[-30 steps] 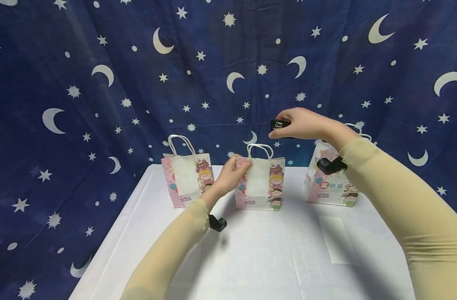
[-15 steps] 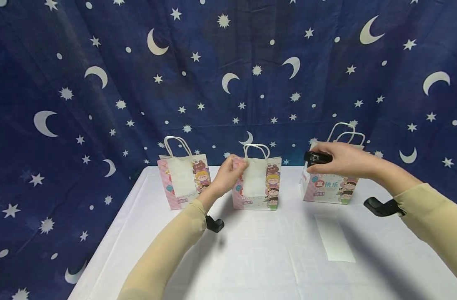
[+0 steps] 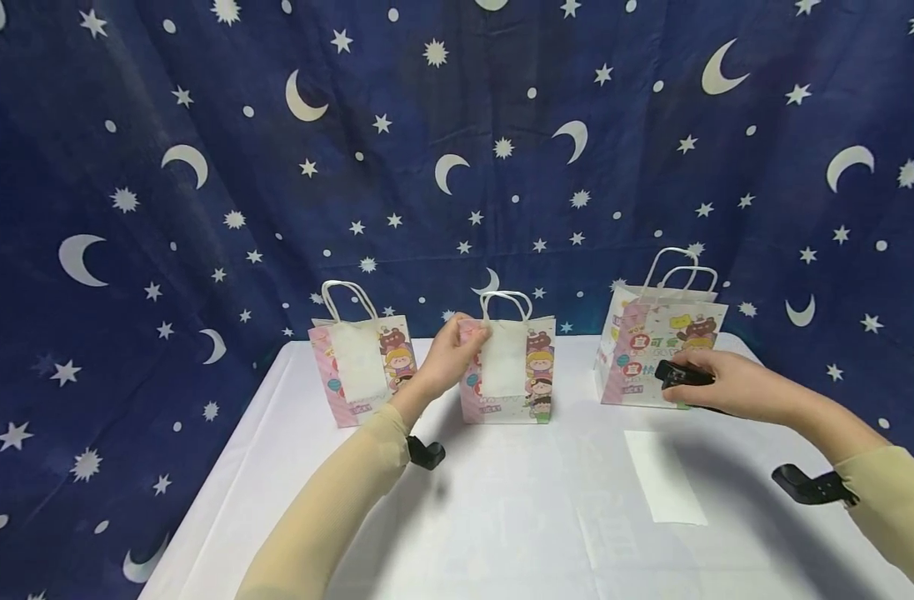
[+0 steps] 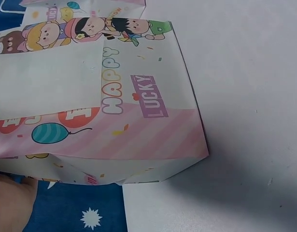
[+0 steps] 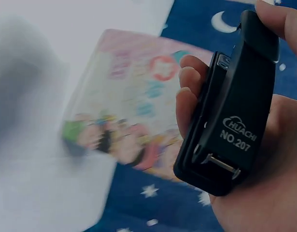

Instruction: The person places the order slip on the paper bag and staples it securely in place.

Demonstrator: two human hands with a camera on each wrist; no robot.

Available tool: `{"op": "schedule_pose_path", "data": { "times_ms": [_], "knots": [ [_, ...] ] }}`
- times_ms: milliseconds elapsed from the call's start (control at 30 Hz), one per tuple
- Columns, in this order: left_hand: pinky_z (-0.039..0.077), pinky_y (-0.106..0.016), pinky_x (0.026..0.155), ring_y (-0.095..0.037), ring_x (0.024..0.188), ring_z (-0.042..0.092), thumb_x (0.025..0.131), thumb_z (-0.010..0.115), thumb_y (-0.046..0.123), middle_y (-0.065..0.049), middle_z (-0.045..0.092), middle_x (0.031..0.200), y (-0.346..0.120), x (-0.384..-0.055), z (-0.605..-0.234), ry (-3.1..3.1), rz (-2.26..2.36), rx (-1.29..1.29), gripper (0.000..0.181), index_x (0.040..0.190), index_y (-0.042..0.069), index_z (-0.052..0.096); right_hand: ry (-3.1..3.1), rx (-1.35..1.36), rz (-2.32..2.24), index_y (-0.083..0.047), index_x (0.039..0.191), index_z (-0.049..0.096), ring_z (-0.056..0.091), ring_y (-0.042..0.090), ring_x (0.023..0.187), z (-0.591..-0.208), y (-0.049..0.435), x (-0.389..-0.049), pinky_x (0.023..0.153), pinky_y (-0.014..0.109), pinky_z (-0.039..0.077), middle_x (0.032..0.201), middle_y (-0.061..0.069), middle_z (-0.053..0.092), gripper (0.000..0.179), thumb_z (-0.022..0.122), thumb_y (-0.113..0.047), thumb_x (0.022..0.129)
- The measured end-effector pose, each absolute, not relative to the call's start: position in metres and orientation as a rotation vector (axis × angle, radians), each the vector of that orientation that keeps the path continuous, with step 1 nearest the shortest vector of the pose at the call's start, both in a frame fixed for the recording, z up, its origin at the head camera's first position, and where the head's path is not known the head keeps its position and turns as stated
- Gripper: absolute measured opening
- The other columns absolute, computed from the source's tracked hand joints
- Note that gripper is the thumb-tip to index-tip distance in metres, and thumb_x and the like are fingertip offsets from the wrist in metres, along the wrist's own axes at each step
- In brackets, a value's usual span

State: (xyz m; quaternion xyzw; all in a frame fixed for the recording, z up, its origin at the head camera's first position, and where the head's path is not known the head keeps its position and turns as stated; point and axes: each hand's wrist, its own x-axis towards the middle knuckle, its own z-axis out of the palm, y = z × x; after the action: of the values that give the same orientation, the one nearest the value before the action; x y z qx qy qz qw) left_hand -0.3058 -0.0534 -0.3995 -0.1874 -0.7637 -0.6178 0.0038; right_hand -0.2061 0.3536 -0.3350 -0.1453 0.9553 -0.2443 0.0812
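My left hand (image 3: pixel 455 352) pinches the upper left edge of the middle paper gift bag (image 3: pixel 505 408), which stands upright with a blank white sheet on its front below the handles. In the left wrist view that white sheet (image 4: pixel 47 79) covers part of the bag's printed face. A black stapler (image 5: pixel 235 111) marked "HUACHI NO.207" is gripped in my right hand (image 3: pixel 734 385), thumb on its top and fingers curled under it. That hand hovers before the right gift bag (image 3: pixel 636 333), whose printed front has no sheet on it. Below lies a loose white paper strip (image 3: pixel 665 479).
A third gift bag (image 3: pixel 362 367), also with a white sheet on its front, stands on the left of the white-covered table (image 3: pixel 516 517). Behind the table hangs a dark blue cloth (image 3: pixel 397 167) with moons and stars. Black wrist mounts (image 3: pixel 809 485) stick out from the sleeves.
My right hand has carried the stapler from above the middle bag rightward and down, in front of the right bag. The left hand keeps its hold on the middle bag. The view has shifted slightly.
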Motion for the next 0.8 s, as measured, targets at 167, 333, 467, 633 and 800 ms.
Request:
{"op": "schedule_pose_path", "data": {
  "times_ms": [167,333,467,633,800],
  "knots": [
    [0.054,-0.029,0.071,-0.016,0.082,0.062,0.104,0.062,0.026,-0.007,0.064,0.093,-0.054,-0.31,-0.403,-2.37,-1.923,-0.6,0.021,0.105,0.008,0.051,2.849,-0.362,-0.746,0.009,0.141,0.051,0.061,0.034,0.11,-0.366,0.379,-0.194,0.082,0.045,0.052,0.126,0.024,0.064,0.074,0.071,-0.046,0.095],
    [0.053,-0.029,0.07,-0.017,0.081,0.062,0.104,0.063,0.025,-0.008,0.064,0.092,-0.055,-0.312,-0.403,-2.37,-1.9,-0.588,0.02,0.107,0.009,0.052,2.827,-0.248,-0.754,0.008,0.137,0.054,0.06,0.026,0.098,-0.39,0.402,-0.182,0.073,0.039,0.051,0.12,0.021,0.065,0.07,0.069,-0.046,0.096],
    [0.053,-0.029,0.07,-0.017,0.081,0.062,0.104,0.062,0.027,-0.008,0.064,0.092,-0.056,-0.312,-0.401,-2.385,-1.898,-0.59,0.022,0.108,0.008,0.051,2.805,-0.164,-0.739,0.011,0.135,0.054,0.06,0.024,0.093,-0.402,0.418,-0.177,0.07,0.037,0.05,0.116,0.021,0.065,0.069,0.068,-0.045,0.097],
    [0.055,-0.03,0.07,-0.017,0.081,0.064,0.105,0.061,0.026,-0.01,0.066,0.094,-0.055,-0.311,-0.4,-2.384,-1.938,-0.598,0.022,0.108,0.007,0.05,2.762,-0.083,-0.715,0.016,0.134,0.052,0.063,0.032,0.1,-0.414,0.433,-0.171,0.074,0.042,0.054,0.119,0.027,0.063,0.073,0.063,-0.048,0.099],
    [0.056,-0.03,0.073,-0.017,0.083,0.066,0.105,0.061,0.025,-0.011,0.067,0.099,-0.055,-0.311,-0.402,-2.378,-1.952,-0.601,0.022,0.108,0.006,0.051,2.708,-0.001,-0.79,0.012,0.138,0.05,0.059,0.024,0.09,-0.423,0.441,-0.162,0.068,0.036,0.05,0.105,0.014,0.061,0.072,0.061,-0.049,0.101]
  ]
}}
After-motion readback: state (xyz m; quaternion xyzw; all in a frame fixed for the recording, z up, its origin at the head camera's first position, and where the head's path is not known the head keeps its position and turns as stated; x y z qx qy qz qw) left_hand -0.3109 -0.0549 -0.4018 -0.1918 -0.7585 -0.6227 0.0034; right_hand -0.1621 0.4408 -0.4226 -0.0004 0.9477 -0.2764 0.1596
